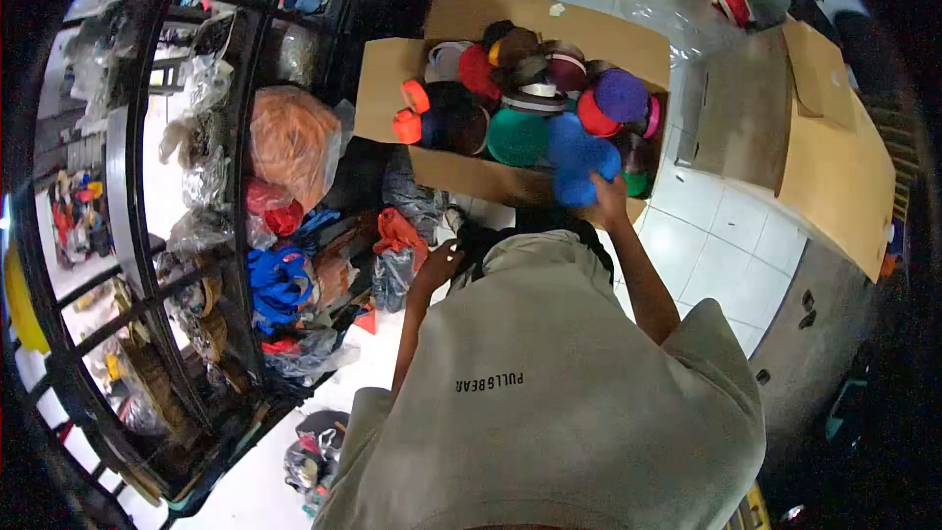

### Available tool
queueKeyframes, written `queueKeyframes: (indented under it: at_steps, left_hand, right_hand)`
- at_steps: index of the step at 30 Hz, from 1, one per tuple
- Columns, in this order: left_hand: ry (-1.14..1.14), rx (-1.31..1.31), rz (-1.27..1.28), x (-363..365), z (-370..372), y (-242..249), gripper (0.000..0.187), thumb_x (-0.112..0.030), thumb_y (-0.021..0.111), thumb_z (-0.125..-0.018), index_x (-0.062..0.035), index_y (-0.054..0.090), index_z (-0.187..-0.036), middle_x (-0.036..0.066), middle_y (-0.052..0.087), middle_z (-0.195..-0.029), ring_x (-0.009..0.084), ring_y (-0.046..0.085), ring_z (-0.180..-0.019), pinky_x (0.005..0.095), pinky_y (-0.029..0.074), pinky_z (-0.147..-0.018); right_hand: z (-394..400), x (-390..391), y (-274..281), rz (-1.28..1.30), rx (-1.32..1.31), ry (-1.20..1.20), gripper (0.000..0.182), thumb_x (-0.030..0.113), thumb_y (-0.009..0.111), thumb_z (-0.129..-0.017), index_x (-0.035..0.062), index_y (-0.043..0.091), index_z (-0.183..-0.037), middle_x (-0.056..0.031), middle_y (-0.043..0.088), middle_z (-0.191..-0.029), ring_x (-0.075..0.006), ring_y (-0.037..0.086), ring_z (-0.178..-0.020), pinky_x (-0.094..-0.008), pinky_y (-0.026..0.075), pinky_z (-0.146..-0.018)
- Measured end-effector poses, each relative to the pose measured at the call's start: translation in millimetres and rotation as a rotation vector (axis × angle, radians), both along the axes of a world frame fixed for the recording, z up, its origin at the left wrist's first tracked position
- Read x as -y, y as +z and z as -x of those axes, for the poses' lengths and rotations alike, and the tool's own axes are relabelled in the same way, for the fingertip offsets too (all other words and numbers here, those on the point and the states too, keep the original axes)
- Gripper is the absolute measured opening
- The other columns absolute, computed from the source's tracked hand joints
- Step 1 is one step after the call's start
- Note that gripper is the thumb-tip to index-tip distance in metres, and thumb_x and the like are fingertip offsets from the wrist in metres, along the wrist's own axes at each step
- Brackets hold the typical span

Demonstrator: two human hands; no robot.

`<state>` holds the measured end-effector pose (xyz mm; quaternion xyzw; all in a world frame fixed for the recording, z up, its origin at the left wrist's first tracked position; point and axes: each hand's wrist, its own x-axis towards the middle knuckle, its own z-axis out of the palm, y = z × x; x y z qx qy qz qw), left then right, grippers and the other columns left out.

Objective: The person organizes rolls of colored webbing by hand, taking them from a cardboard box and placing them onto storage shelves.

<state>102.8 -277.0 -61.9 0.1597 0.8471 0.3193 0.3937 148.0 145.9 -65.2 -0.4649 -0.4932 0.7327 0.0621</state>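
Note:
My right hand (609,199) is closed on the edge of a blue roll of webbing or tape (581,159), slightly blurred, at the near side of a cardboard box (481,177). Beside that roll lie a green roll (517,137), a purple roll (621,95) and a red roll (597,116). Two small orange rolls (407,126) rest by the box's left side. Low and to the left, my left hand (438,263) hangs near an orange-red bundle (400,236) and dark plastic bags; its fingers are loosely bent and apart, with nothing plainly in them.
Black metal shelving (250,285) with bagged goods runs along the left. Wrapped bundles, including an orange one (294,142) and a blue one (280,285), crowd its near side. Another large cardboard box (834,157) stands at right on white floor tiles (706,236).

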Motion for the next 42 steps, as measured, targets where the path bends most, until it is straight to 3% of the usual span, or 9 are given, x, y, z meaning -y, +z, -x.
queueKeyframes:
  at_steps: [5,11,14,16,20,23,25,38,42]
  left_hand:
    - [0.211,0.125,0.047,5,-16,18,0.041,-0.032,0.058,-0.094,-0.0085,0.053,-0.127,0.02,0.068,-0.101,0.0318,0.068,-0.092,0.0412,0.053,-0.079]
    - [0.441,0.318,-0.032,6,-14,4,0.038,-0.03,0.054,-0.096,-0.0069,0.053,-0.126,0.021,0.066,-0.105,0.0341,0.067,-0.093,0.0419,0.052,-0.08]
    - [-0.163,-0.405,0.013,-26,26,3,0.039,-0.02,0.052,-0.094,-0.0028,0.049,-0.129,0.018,0.065,-0.108,0.0294,0.064,-0.097,0.0382,0.05,-0.084]
    - [-0.174,-0.469,0.007,-62,52,6,0.04,-0.016,0.05,-0.095,-0.0026,0.046,-0.133,0.014,0.065,-0.109,0.0234,0.065,-0.095,0.0368,0.05,-0.086]
    - [0.261,-0.182,-0.623,-146,85,-20,0.04,-0.024,0.045,-0.1,-0.0028,0.047,-0.133,0.012,0.062,-0.121,0.0243,0.062,-0.105,0.0399,0.047,-0.094]
    - [0.341,0.605,-0.451,-185,103,7,0.048,-0.035,0.046,-0.101,-0.0028,0.044,-0.137,0.013,0.056,-0.132,0.0253,0.058,-0.115,0.0419,0.043,-0.103]
    - [0.553,1.206,-0.762,-199,105,35,0.078,-0.054,0.06,-0.089,-0.0056,0.034,-0.144,0.014,0.051,-0.135,0.027,0.056,-0.118,0.0475,0.048,-0.096]
    - [0.891,0.408,-0.493,-97,66,168,0.072,-0.026,0.073,-0.086,-0.001,0.036,-0.142,0.015,0.055,-0.131,0.0249,0.054,-0.118,0.042,0.045,-0.1]
    - [1.164,0.192,-0.717,-43,54,213,0.063,-0.024,0.074,-0.085,0.0011,0.046,-0.136,0.012,0.058,-0.125,0.0211,0.056,-0.112,0.0371,0.044,-0.099]
  right_hand:
    - [-20,-14,-12,0.16,0.163,-0.143,0.035,0.021,0.076,-0.077,0.0008,0.063,-0.102,-0.0088,0.064,-0.086,-0.019,0.062,-0.074,-0.0328,0.049,-0.054]
    - [-32,-11,-32,0.323,0.181,-0.085,0.032,0.024,0.071,-0.083,0.0115,0.06,-0.11,-0.0027,0.063,-0.092,-0.0173,0.062,-0.074,-0.0288,0.047,-0.054]
    - [-30,-13,-21,0.332,0.142,-0.073,0.034,0.022,0.069,-0.085,0.0108,0.057,-0.114,-0.0036,0.062,-0.103,-0.0203,0.062,-0.086,-0.034,0.05,-0.062]
    - [-37,-23,-21,0.319,0.068,0.043,0.042,0.023,0.069,-0.086,0.009,0.054,-0.122,-0.0058,0.061,-0.111,-0.0228,0.061,-0.097,-0.0383,0.052,-0.074]
    - [-15,-18,75,0.146,0.044,0.298,0.063,0.028,0.072,-0.085,0.0042,0.044,-0.136,-0.0116,0.057,-0.125,-0.0231,0.057,-0.111,-0.0383,0.049,-0.094]
    - [-9,-20,98,0.115,0.059,0.512,0.071,0.029,0.074,-0.083,0.0053,0.04,-0.14,-0.0111,0.055,-0.13,-0.0249,0.055,-0.116,-0.0423,0.047,-0.097]
    - [5,-12,125,0.076,0.041,0.536,0.072,0.033,0.075,-0.082,0.0048,0.041,-0.14,-0.0121,0.055,-0.129,-0.0245,0.054,-0.116,-0.0425,0.046,-0.097]
    - [108,50,113,0.092,-0.236,1.245,0.081,0.049,0.07,-0.085,-0.0012,0.038,-0.14,-0.0167,0.052,-0.135,-0.0261,0.054,-0.118,-0.0379,0.038,-0.106]
    - [160,125,185,-0.297,-0.592,1.233,0.094,0.024,0.081,-0.076,0.011,0.023,-0.149,-0.0222,0.034,-0.142,-0.0326,0.044,-0.126,-0.0458,0.044,-0.101]
